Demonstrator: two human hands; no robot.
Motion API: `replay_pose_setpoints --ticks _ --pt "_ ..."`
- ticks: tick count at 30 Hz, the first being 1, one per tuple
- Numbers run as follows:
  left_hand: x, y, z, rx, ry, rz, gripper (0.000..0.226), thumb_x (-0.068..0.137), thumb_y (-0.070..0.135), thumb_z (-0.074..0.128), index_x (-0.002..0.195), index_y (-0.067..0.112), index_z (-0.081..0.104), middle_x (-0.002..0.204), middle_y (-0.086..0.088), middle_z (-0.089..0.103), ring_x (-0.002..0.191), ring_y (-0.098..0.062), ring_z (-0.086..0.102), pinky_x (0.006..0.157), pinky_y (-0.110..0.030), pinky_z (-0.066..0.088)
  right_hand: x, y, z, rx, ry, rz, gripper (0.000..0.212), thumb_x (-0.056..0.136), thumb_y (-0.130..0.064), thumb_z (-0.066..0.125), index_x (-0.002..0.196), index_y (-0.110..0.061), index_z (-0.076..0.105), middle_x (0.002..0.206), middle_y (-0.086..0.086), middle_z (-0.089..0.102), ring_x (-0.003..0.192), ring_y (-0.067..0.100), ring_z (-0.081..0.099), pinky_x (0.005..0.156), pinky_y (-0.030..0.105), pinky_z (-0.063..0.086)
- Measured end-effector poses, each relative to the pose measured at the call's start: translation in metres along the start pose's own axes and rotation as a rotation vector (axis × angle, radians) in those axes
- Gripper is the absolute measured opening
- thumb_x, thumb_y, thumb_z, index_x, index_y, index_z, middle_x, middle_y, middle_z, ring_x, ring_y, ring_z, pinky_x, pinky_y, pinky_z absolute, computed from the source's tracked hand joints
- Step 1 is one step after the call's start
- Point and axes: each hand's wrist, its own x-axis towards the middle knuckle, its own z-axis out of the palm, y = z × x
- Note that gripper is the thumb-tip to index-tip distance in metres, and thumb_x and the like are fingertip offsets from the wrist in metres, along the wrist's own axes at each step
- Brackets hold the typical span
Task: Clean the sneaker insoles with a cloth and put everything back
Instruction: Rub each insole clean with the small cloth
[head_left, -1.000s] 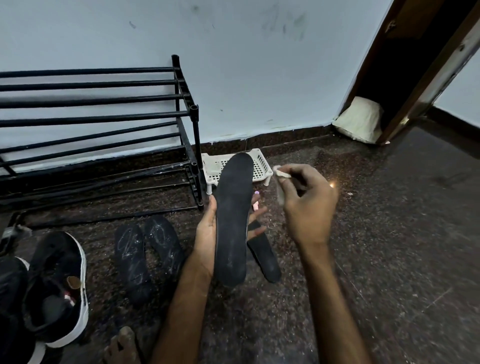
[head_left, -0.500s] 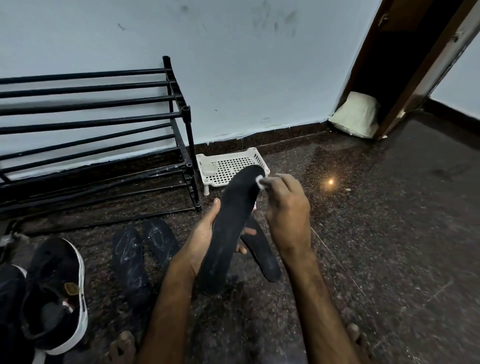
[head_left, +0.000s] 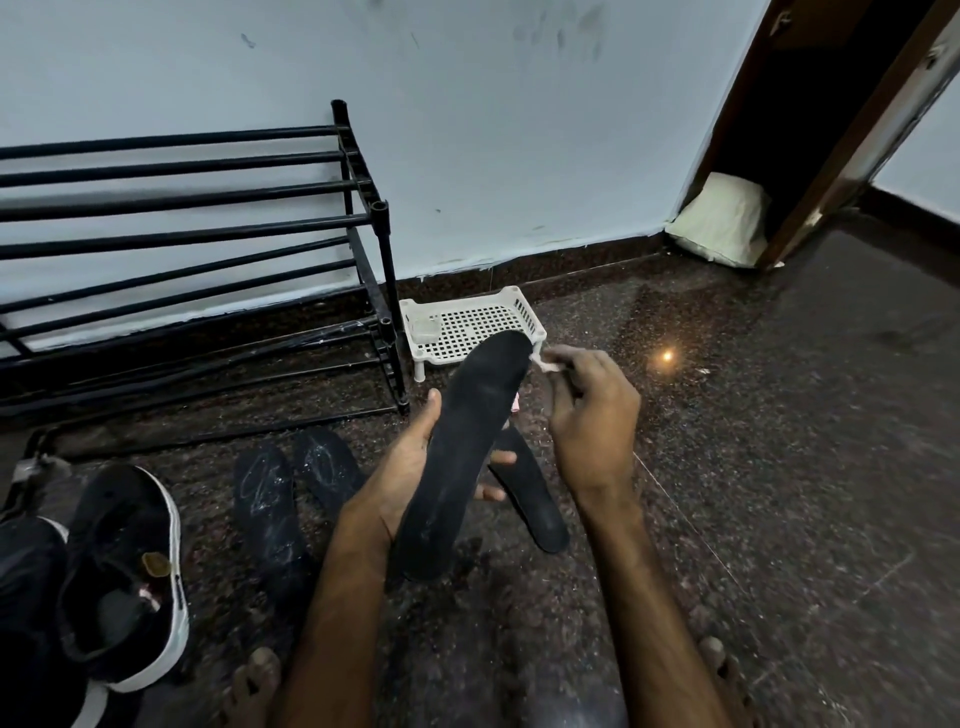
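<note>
Left hand (head_left: 405, 467) grips the insole (head_left: 467, 441) at mid-length, heel low and toe tilted toward the right hand (head_left: 592, 421), likely to present its upper face for wiping. The right hand pinches a small cloth (head_left: 548, 365) at the toe's edge. A second insole (head_left: 540, 509) lies on the floor below both hands. Half a second earlier the cloth lay on the toe.

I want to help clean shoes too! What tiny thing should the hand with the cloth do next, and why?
Probably wipe the cloth down along the insole toward its heel. The right hand pinches the cloth right at the toe edge, and the left hand holds the insole up, so its whole length lies open below.
</note>
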Motion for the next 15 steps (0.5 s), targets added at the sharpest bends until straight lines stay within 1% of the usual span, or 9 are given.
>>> replay_pose_setpoints --ticks 2,4,6,8,10,11,13,14,15 --pt "0.000 -0.002 0.003 -0.047 0.010 -0.012 0.077 0.096 0.062 0.024 0.101 0.008 0.078 0.105 -0.018 0.073 0.088 -0.033 0.073 0.060 -0.049 0.061 -0.002 -0.016 0.009 0.091 -0.041 0.015 0.023 0.089 -0.007 0.068 0.112 -0.010 0.071 0.108 -0.002 0.067 0.096 0.006 0.061 0.089 0.011 0.049" --pt "0.001 -0.005 0.003 -0.088 0.008 -0.011 0.084 0.094 0.068 0.019 0.091 0.009 0.079 0.090 -0.016 0.075 0.077 -0.027 0.074 0.058 -0.039 0.060 -0.012 -0.028 0.022 0.091 -0.167 -0.021 0.020 0.090 -0.006 0.066 0.108 -0.011 0.073 0.107 -0.001 0.068 0.096 0.005 0.060 0.091 0.003 0.041" --pt "0.003 -0.008 -0.001 -0.113 0.014 0.008 0.093 0.089 0.075 0.015 0.087 0.010 0.080 0.086 -0.016 0.074 0.077 -0.025 0.074 0.062 -0.034 0.060 -0.025 -0.031 0.034 0.129 -0.301 -0.108 0.019 0.088 -0.001 0.065 0.101 -0.011 0.075 0.103 0.002 0.070 0.097 0.009 0.063 0.094 0.007 0.041" --pt "0.005 -0.010 -0.014 -0.149 0.044 0.032 0.100 0.081 0.084 0.017 0.102 0.008 0.078 0.102 -0.022 0.072 0.094 -0.029 0.072 0.081 -0.038 0.060 -0.032 -0.028 0.037 0.226 -0.440 -0.109 0.018 0.086 -0.002 0.066 0.096 -0.012 0.077 0.100 0.000 0.071 0.096 0.008 0.064 0.095 0.017 0.046" --pt "0.005 -0.010 -0.026 -0.202 0.047 0.038 0.112 0.074 0.091 0.022 0.135 0.004 0.058 0.136 -0.029 0.055 0.126 -0.038 0.055 0.110 -0.051 0.040 -0.032 -0.023 0.029 0.299 -0.728 -0.024 0.015 0.085 -0.005 0.070 0.094 -0.014 0.078 0.093 -0.006 0.071 0.088 0.000 0.063 0.087 0.022 0.048" --pt "0.005 -0.011 -0.028 -0.230 0.053 0.055 0.114 0.075 0.091 0.022 0.143 0.004 0.048 0.145 -0.029 0.046 0.135 -0.040 0.046 0.116 -0.055 0.030 -0.032 -0.020 0.022 0.308 -0.928 0.000 0.014 0.085 -0.005 0.071 0.095 -0.012 0.078 0.088 -0.007 0.070 0.080 -0.003 0.061 0.079 0.020 0.048" --pt "0.006 -0.013 -0.032 -0.296 0.051 0.087 0.109 0.080 0.086 0.021 0.146 0.003 0.044 0.147 -0.026 0.045 0.138 -0.039 0.043 0.114 -0.058 0.030 -0.030 -0.018 0.008 0.322 -1.294 0.006 0.015 0.086 -0.002 0.070 0.099 -0.005 0.076 0.084 -0.003 0.071 0.070 -0.006 0.057 0.069 0.014 0.046" --pt "0.007 -0.014 -0.032 -0.334 0.043 0.103 0.105 0.083 0.084 0.021 0.144 0.003 0.047 0.147 -0.024 0.047 0.138 -0.038 0.044 0.111 -0.057 0.034 -0.030 -0.016 0.001 0.358 -1.376 0.018 0.016 0.087 -0.002 0.070 0.102 -0.001 0.075 0.085 0.000 0.074 0.070 -0.006 0.058 0.068 0.013 0.046" --pt "0.006 -0.014 -0.030 -0.357 0.039 0.108 0.100 0.086 0.081 0.022 0.142 0.003 0.049 0.147 -0.023 0.047 0.137 -0.036 0.045 0.109 -0.056 0.038 -0.030 -0.013 -0.004 0.414 -1.366 0.059 0.016 0.088 -0.002 0.069 0.103 0.002 0.073 0.084 0.000 0.074 0.070 -0.005 0.059 0.067 0.013 0.046"
